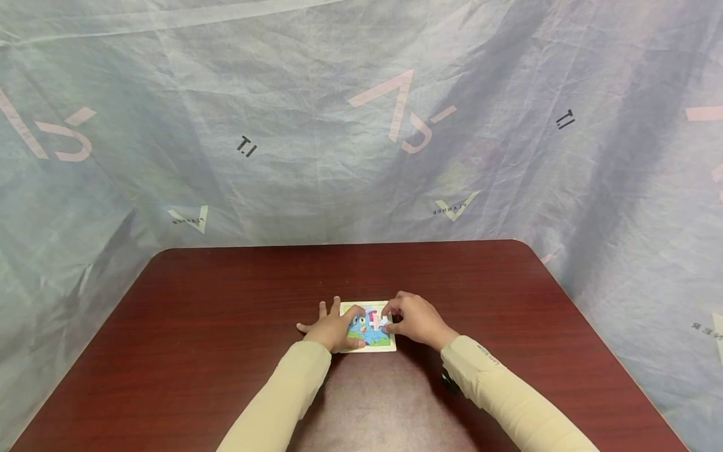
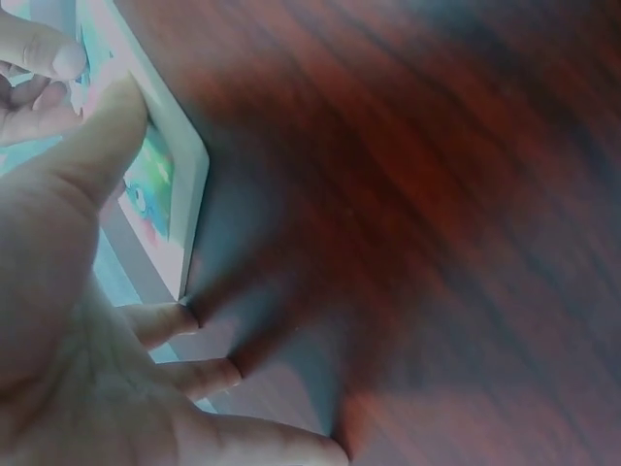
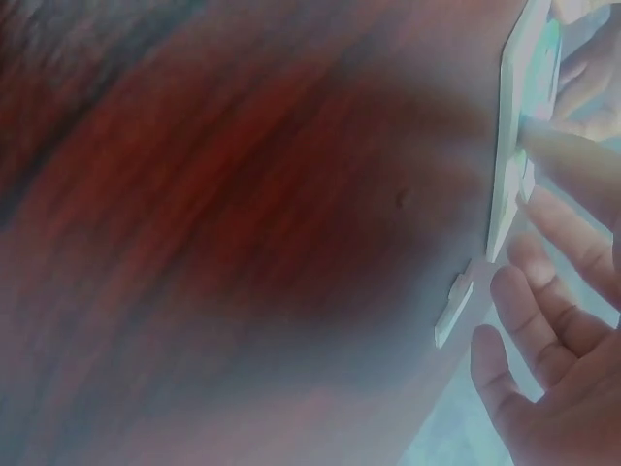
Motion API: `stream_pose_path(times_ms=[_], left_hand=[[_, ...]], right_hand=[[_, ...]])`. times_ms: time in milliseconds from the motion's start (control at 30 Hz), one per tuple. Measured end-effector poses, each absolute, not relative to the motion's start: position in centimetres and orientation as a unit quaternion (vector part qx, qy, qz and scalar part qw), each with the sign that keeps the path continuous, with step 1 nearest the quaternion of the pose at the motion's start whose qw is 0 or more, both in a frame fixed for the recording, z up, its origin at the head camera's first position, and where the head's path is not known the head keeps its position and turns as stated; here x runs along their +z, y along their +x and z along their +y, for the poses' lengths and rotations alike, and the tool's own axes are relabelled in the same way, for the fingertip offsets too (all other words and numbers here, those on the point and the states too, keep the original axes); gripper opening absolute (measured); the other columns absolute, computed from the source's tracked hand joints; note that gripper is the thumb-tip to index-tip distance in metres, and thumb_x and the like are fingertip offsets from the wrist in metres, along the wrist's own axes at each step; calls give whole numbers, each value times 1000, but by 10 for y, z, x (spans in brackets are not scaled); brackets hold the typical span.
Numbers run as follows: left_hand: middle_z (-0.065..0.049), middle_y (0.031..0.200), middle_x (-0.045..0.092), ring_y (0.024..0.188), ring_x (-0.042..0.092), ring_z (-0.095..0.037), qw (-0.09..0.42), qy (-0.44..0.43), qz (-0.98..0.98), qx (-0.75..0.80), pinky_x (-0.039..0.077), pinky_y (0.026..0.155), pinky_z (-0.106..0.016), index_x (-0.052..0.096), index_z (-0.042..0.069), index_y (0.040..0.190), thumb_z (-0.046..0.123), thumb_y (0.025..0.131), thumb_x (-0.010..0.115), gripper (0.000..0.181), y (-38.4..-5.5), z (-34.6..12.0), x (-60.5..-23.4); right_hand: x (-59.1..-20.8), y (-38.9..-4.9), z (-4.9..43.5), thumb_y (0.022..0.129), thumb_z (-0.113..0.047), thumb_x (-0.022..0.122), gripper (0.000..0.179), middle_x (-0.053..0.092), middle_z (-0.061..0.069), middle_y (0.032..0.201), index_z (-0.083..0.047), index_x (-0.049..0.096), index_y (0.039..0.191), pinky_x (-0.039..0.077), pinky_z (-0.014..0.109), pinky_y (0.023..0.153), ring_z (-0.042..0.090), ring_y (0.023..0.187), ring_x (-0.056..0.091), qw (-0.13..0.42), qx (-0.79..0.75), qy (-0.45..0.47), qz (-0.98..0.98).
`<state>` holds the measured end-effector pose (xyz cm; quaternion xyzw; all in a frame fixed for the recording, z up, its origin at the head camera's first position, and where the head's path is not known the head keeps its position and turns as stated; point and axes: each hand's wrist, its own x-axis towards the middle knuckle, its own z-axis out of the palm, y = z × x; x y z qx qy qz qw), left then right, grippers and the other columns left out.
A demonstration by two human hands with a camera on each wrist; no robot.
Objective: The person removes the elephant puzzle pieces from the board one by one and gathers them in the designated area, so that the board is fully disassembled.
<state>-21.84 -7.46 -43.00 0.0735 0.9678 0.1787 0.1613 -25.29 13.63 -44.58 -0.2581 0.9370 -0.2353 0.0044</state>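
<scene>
A small jigsaw puzzle (image 1: 375, 339) with a blue cartoon figure lies in a pale frame on the table. My left hand (image 1: 332, 329) rests at its left side with fingers spread; several fingertips touch the tabletop, and the thumb (image 2: 121, 112) lies over the frame's near edge. My right hand (image 1: 419, 320) is at the puzzle's right side, its thumb and index finger pinching a puzzle piece (image 3: 528, 183) that sits tilted at the frame. The hand covers part of that piece. A loose puzzle piece (image 3: 454, 311) lies on the table below the right fingers.
The dark red wooden table (image 1: 226, 295) has rounded far corners. Behind it hangs a grey printed cloth (image 1: 316, 125), which also runs along both sides. A small dark object (image 1: 449, 380) shows beside the right sleeve.
</scene>
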Motion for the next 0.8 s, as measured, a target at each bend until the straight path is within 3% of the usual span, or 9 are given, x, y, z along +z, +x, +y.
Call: stream_pose_path(times_ms=[233, 500, 800], left_hand=[[-19, 167, 20, 152, 12, -46, 165, 56, 967, 186, 23, 97, -86, 35, 22, 160, 44, 89, 78, 85, -216, -74, -428], [-19, 166, 20, 152, 13, -47, 163, 52, 966, 196, 21, 97, -86, 39, 21, 159, 41, 88, 80, 84, -216, -75, -427], [-19, 166, 21, 152, 13, -47, 158, 53, 967, 193, 22, 97, -87, 39, 21, 158, 41, 88, 80, 84, -217, -75, -428]], right_hand=[[-446, -255, 137, 80, -20, 89, 20, 62, -4, 88, -15, 79, 97, 48, 30, 67, 11, 76, 56, 13, -228, -270, 935], [-444, -257, 135, 77, -21, 91, 23, 59, -4, 85, -17, 73, 90, 46, 32, 68, 11, 76, 52, 3, -227, -267, 937], [-447, -259, 136, 85, -23, 85, 21, 63, -3, 89, -14, 80, 103, 46, 31, 66, 10, 72, 51, -17, -193, -274, 942]])
